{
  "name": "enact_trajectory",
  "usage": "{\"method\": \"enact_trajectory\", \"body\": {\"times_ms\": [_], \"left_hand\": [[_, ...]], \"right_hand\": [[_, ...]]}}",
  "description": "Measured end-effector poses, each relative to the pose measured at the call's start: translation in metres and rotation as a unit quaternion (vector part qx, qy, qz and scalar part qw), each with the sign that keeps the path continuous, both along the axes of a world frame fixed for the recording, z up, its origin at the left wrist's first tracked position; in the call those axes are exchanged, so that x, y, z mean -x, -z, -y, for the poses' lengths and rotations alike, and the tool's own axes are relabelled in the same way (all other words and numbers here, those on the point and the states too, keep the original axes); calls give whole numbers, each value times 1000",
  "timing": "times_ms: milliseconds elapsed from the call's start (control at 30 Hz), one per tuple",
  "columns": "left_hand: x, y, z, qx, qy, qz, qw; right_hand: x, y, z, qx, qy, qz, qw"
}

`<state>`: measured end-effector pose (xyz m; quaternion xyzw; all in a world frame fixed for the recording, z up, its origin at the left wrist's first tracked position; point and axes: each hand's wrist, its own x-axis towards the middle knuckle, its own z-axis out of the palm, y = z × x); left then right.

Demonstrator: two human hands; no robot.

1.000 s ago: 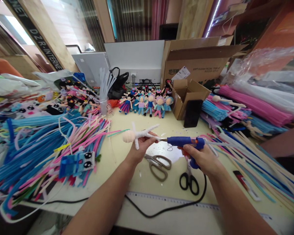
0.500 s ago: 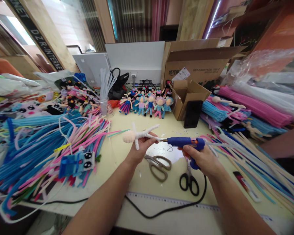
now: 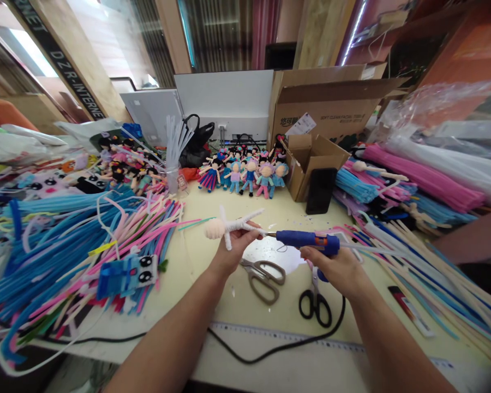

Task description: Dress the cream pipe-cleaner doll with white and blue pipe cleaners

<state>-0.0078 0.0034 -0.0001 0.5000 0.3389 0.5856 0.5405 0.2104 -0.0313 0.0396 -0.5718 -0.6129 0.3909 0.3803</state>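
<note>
My left hand grips a white pipe-cleaner doll with a round cream head, held sideways above the table with the head to the left. My right hand is closed round the handle of a blue glue gun. The gun's nozzle touches the doll's lower end by my left fingertips. Its black cable runs down and across the near table edge.
Grey-handled scissors and black-handled scissors lie under my hands on the yellow table. Piles of coloured pipe cleaners flank both sides. Finished dolls, a black phone and cardboard boxes stand behind. Another person's arm rests at right.
Both hands hold nearly still; the view has shifted slightly, and the glue gun stays against the doll's lower end.
</note>
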Motion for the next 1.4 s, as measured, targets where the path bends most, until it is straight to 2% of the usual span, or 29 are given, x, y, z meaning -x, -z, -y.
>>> {"method": "enact_trajectory", "body": {"times_ms": [167, 367, 600, 900, 1133, 1400], "left_hand": [[-1, 0, 0, 12, -14, -7, 1000], [-2, 2, -1, 20, -20, -12, 1000], [-1, 4, -2, 23, -13, -13, 1000], [-1, 0, -2, 19, -24, -7, 999], [-1, 2, -2, 17, -27, -14, 999], [1, 4, -5, 8, -54, -17, 998]], "right_hand": [[2, 1, 3, -58, 18, 44, 997], [4, -2, 6, -132, 1, 85, 988], [5, -5, 9, -139, -4, 120, 983], [3, -1, 8, -147, -3, 100, 984], [9, -7, 9, -147, 1, 90, 985], [2, -5, 8, -160, 20, 145, 976]]}}
